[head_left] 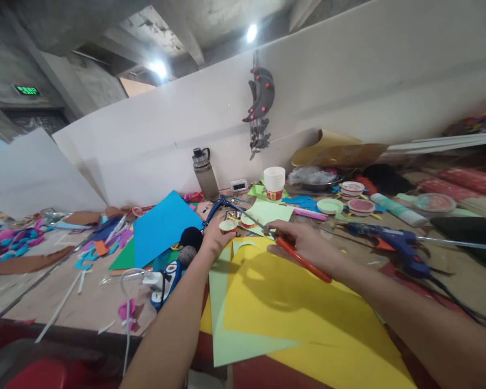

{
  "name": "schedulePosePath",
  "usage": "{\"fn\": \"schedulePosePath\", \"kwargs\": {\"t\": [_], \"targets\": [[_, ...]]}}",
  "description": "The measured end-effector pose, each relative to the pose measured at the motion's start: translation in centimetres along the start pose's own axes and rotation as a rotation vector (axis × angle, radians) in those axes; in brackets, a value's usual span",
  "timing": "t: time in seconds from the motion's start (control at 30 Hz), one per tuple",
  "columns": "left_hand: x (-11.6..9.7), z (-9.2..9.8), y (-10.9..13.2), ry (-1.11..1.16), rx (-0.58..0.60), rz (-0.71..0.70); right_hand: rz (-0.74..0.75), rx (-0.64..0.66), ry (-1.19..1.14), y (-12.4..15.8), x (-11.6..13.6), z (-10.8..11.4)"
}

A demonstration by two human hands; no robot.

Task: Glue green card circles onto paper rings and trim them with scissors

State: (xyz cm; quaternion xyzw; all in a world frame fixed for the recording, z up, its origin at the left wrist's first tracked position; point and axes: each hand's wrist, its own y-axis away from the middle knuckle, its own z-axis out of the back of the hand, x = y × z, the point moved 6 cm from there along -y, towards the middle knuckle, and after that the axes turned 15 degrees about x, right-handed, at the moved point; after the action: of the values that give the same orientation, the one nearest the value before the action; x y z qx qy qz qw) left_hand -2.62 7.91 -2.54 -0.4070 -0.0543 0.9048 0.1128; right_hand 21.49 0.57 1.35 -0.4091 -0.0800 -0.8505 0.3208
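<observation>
left hand [215,239] holding round cup [228,226], right hand [308,244] gripping red tool [308,264]

White board partition wall [348,81] stands behind the brown wooden worktable [85,294]; a second white panel [28,173] leans at far left. Bare grey concrete ceiling [85,27], beams exposed. Two round ceiling lamps lit, one [251,32] above the partition, one [159,68] further left. Green illuminated exit sign [27,90] over a dark doorway [28,121]. Dark grey crescent-shaped ornament [261,97] hangs on the partition.
</observation>
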Motion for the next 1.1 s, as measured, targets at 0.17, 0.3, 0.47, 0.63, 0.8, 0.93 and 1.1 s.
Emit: {"fn": "schedulePosePath", "kwargs": {"t": [0.17,0.3,0.47,0.63,0.8,0.93,1.1], "targets": [[-2.3,0.6,0.6,-0.114,0.0,-0.077,0.028,-0.01,-0.062,0.1,0.4,0.4],[-3.8,-2.2,1.5,-0.209,0.365,-0.149,0.021,-0.121,-0.346,0.0,-0.7,1.3],[-3.8,-3.2,2.0,-0.231,0.496,-0.115,-0.018,-0.202,-0.549,0.2,-1.2,1.6],[-5.4,-2.4,2.2,-0.18,0.521,-0.127,0.03,-0.297,-0.564,0.6,-0.8,1.9],[-7.3,-2.4,3.2,0.276,0.602,-0.114,0.081,-0.334,-0.635,0.5,-1.3,2.6],[-8.3,-2.4,3.7,0.607,0.629,-0.102,0.086,-0.349,-0.653,0.3,-1.5,2.8],[-12.4,-3.3,6.0,0.653,0.785,-0.24,-0.004,-0.261,-0.664,-0.3,-2.3,1.1]]}}
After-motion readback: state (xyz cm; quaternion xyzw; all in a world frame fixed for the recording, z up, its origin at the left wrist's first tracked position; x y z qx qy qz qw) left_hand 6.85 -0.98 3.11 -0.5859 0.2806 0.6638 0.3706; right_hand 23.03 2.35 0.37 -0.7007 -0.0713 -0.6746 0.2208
